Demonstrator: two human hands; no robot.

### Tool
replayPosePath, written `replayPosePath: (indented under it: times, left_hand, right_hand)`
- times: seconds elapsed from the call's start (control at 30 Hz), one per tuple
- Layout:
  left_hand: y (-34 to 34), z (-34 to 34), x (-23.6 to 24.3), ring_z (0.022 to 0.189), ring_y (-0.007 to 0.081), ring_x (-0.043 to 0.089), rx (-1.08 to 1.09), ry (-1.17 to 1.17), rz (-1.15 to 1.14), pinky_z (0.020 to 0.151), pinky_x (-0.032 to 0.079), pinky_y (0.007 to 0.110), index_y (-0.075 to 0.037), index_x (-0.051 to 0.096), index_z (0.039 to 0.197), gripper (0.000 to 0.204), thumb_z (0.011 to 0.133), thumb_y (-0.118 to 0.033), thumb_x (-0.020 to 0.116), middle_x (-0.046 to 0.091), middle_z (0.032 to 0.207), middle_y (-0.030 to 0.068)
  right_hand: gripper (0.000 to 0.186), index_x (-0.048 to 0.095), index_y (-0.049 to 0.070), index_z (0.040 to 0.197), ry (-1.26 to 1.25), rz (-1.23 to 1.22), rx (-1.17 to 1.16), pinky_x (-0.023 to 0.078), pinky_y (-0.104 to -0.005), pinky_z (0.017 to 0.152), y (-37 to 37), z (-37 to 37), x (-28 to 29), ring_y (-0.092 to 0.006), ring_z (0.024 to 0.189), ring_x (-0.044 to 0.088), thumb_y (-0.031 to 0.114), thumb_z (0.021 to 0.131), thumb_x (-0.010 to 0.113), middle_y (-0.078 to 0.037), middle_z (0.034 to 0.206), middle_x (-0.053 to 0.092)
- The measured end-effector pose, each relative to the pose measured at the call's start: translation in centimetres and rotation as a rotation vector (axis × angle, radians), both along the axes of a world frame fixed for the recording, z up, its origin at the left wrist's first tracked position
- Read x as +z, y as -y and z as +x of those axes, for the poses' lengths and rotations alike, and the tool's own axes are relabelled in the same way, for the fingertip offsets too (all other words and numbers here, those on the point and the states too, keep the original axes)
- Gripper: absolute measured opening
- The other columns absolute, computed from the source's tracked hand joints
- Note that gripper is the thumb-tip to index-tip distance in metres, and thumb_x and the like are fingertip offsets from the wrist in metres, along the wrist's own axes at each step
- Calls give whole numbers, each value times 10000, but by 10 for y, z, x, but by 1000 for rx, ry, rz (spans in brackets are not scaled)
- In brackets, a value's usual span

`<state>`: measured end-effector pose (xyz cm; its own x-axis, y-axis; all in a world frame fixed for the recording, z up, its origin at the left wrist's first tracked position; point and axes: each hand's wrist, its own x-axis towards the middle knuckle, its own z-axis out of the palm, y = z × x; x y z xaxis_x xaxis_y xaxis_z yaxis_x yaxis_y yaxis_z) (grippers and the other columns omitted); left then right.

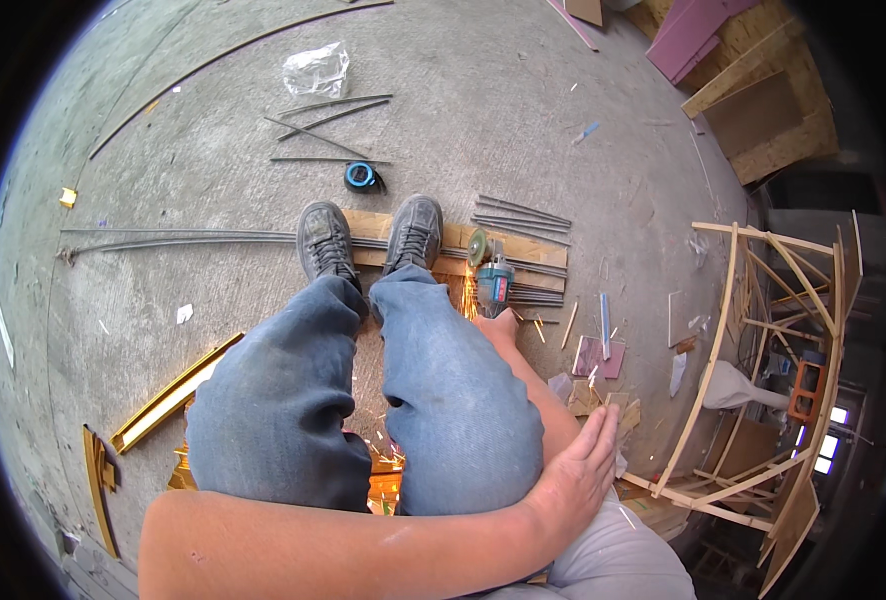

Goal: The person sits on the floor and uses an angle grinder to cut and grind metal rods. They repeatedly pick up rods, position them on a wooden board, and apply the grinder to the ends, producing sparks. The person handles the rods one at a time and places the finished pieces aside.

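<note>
Right hand [500, 324] is gripping the grinder [494, 281]; open left hand [575, 478] is resting at five o'clock; shoes [416, 230] should be pinning rods [368, 242].

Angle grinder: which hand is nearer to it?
Right. The right hand holds the angle grinder at its near end; the left hand is apart from it, farther right and closer to the body.

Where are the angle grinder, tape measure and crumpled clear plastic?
Angle grinder [492, 283]: head view, on its teal body.
Tape measure [360, 175]: head view, on its round face.
Clear plastic [318, 72]: head view, on its crumpled middle.
</note>
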<state>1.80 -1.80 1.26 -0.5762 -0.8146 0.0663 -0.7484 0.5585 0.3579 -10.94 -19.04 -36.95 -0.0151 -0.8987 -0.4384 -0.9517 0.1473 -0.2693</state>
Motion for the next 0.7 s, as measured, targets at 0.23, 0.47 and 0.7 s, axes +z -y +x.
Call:
replayPosePath:
  times: [0.23,0.47,0.7]
  left_hand:
    - [-1,3,1,1424,427,279,-11,-15,19,1184,145,586,23,487,1378,549,923,-281,452,455,1451,189]
    - [1,-1,0,1425,427,276,-17,-33,-4,1185,142,587,23,482,1384,549,925,-276,450,454,1454,186]
    - [0,2,1,1427,427,274,-19,-22,6,1185,134,592,20,482,1385,545,929,-274,445,449,1460,187]
  right_hand:
    - [551,596,-20,1057,-9,31,-6,523,-449,883,-3,2,2,-404,1028,652,303,649,776,-272,1067,670]
    - [507,605,-18,1032,25,-7,-24,529,-462,857,3,-9,-2,-418,999,657,293,666,767,-269,1034,679]
    - [511,598,-38,1013,24,-9,-10,523,-468,866,-3,-2,1,-432,1008,648,300,664,758,-291,1035,670]
